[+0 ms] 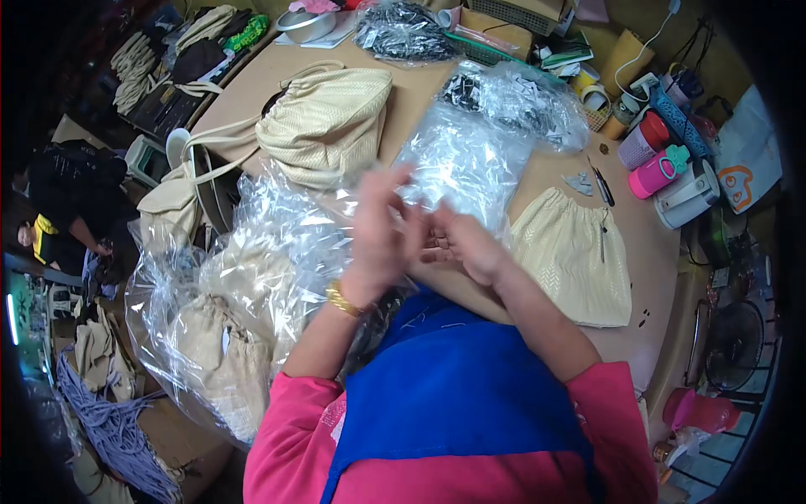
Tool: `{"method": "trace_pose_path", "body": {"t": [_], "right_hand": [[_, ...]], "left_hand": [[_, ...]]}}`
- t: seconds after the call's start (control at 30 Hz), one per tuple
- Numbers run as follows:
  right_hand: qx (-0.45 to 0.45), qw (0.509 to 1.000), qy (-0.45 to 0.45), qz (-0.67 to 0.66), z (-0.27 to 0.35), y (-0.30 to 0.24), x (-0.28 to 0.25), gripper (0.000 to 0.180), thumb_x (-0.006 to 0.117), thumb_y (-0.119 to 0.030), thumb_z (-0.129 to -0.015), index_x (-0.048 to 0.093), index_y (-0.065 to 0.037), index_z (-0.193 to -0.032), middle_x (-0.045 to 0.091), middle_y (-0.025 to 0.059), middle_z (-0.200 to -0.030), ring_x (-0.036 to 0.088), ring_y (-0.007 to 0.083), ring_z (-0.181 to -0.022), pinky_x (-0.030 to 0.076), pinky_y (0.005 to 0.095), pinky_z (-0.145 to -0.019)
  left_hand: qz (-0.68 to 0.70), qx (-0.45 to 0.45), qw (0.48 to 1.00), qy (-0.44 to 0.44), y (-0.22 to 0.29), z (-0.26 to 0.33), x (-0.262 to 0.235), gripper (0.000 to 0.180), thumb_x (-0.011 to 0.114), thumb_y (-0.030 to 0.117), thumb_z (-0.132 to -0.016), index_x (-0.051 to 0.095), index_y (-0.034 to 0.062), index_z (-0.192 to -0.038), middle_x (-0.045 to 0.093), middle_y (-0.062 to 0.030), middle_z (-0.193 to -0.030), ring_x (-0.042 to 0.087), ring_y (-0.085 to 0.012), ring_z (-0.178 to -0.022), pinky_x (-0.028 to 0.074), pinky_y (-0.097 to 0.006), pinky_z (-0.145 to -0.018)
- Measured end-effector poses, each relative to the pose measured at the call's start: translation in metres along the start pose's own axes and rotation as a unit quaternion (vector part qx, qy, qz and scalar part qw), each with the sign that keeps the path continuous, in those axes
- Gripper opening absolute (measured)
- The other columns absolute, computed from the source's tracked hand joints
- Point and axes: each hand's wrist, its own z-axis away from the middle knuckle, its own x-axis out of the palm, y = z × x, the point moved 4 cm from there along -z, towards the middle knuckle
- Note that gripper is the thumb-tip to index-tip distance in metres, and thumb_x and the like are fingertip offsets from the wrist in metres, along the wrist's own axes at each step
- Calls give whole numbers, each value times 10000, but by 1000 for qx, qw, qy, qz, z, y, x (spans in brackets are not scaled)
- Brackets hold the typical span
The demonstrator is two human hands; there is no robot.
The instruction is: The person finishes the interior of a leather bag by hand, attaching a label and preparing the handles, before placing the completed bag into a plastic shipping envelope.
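My left hand and my right hand are raised close together in front of my apron, above the near edge of the table. Motion smears the left fingers, so their state is unclear. The right fingers curl loosely with the thumb apart, and nothing shows in them. Beyond the hands lies a stack of clear plastic bags. A cream woven drawstring bag lies flat to the right. A fuller cream bag with straps stands at far left. Nearer on the left, large clear plastic covers a beige drawstring bag.
Plastic-wrapped dark items lie at the back. Small snips rest beyond the flat bag. A pink bottle and a white container line the right edge. A fan stands lower right. Another person is at far left.
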Motion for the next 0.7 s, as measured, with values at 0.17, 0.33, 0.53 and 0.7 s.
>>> {"method": "trace_pose_path", "body": {"t": [0.17, 0.33, 0.53, 0.7], "right_hand": [[-73, 997, -26, 9, 32, -11, -31, 286, 581, -292, -983, 644, -14, -985, 691, 86, -921, 653, 129, -829, 534, 255, -751], [-233, 965, 42, 116, 73, -18, -65, 200, 549, -160, -1000, 639, 11, -950, 685, 65, -859, 644, 103, -743, 530, 245, -697], [-271, 942, 128, 152, 131, -31, -64, 176, 551, -174, -1005, 621, -12, -993, 654, 33, -789, 602, 65, -652, 484, 195, -594], [-338, 884, 278, 165, 148, -23, -114, 260, 605, -235, -979, 545, -9, -1092, 621, 34, -840, 560, 61, -675, 446, 187, -608]], "left_hand": [[79, 108, 972, -192, 42, 62, 58, 539, 698, 20, -758, 562, 98, -1273, 567, -154, -1128, 616, -308, -953, 507, -387, -862], [20, 103, 962, -252, 77, 32, 32, 572, 720, 136, -792, 529, 93, -1330, 484, -193, -1331, 572, -347, -1100, 487, -429, -899], [-150, -53, 883, -442, 38, -36, 41, 365, 700, 303, -864, 654, 45, -1118, 683, -130, -1022, 652, -276, -861, 489, -424, -810], [72, -59, 926, -366, 29, -21, 65, 177, 729, 192, -860, 643, 40, -886, 508, -28, -601, 484, -133, -581, 419, -304, -568]]}}
